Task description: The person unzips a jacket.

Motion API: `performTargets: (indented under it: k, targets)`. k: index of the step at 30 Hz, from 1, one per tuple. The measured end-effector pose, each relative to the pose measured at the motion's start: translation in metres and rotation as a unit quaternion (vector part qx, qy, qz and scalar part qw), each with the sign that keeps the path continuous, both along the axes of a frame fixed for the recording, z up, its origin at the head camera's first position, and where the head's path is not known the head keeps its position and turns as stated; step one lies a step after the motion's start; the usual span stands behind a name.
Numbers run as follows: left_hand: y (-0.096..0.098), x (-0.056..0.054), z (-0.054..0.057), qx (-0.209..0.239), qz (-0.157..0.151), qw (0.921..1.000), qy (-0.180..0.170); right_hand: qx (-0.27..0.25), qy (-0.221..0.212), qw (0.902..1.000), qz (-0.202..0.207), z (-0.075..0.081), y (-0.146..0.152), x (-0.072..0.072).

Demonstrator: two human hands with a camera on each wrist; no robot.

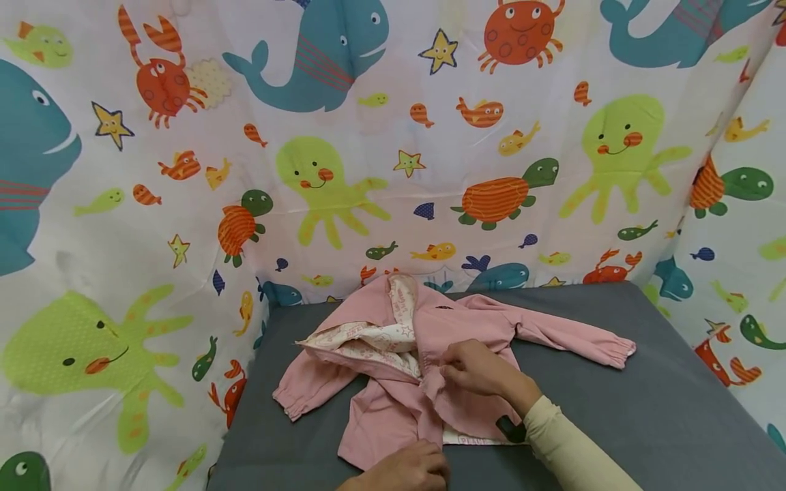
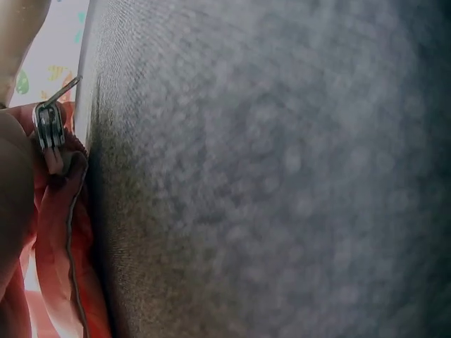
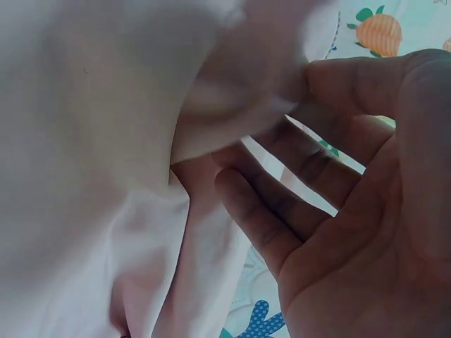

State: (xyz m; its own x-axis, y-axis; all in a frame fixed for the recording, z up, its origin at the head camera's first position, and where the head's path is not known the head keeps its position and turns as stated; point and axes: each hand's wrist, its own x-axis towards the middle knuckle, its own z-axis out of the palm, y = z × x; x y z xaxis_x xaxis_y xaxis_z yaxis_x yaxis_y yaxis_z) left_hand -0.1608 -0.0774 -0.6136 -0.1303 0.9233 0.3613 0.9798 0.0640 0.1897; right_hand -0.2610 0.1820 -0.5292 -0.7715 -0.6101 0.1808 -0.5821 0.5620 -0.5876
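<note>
A pink hooded jacket (image 1: 383, 416) with a printed white lining lies spread out, its front partly open and its sleeves reaching to both sides. My right hand (image 1: 479, 368) pinches the front edge of the jacket, thumb and forefinger on the fabric; the right wrist view shows this fold (image 3: 246, 105) close up. Low at the hem, my left hand (image 1: 408, 469) grips the jacket's bottom front edge with curled fingers. Beside the left fingers (image 2: 14, 183), the left wrist view shows a metal zipper slider (image 2: 49, 127) and the zipper edge running down.
A grey table (image 1: 614, 423) bears the jacket. Behind it and at both sides hangs a white curtain (image 1: 368, 273) printed with sea animals. A small black device (image 1: 511, 428) sits at my right wrist, by the cream sleeve (image 1: 571, 443).
</note>
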Motion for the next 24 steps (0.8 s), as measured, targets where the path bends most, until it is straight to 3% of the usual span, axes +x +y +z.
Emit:
performTargets:
  k: [2, 10, 16, 20, 24]
  targets:
    - [0.0, 0.0, 0.001, 0.005, 0.002, 1.0, -0.001, -0.006, -0.006, 1.0, 0.001, 0.0, 0.0, 0.0]
    - [0.003, -0.006, 0.005, 0.02, 0.009, 0.9986, 0.048, -0.023, -0.023, 0.9993, -0.017, 0.001, 0.0, 0.0]
    - [0.004, -0.009, 0.012, 0.033, 0.029, 0.9976, 0.053, -0.033, -0.015, 0.999, -0.028, 0.005, 0.0, 0.0]
    - [0.002, -0.012, 0.017, 0.077, 0.048, 0.9953, 0.033, -0.029, -0.008, 0.9987, -0.04, 0.007, 0.0, 0.0]
    - [-0.002, -0.019, 0.025, 0.142, 0.068, 0.9866, 0.043, -0.02, 0.002, 0.9981, -0.058, 0.008, -0.001, 0.0]
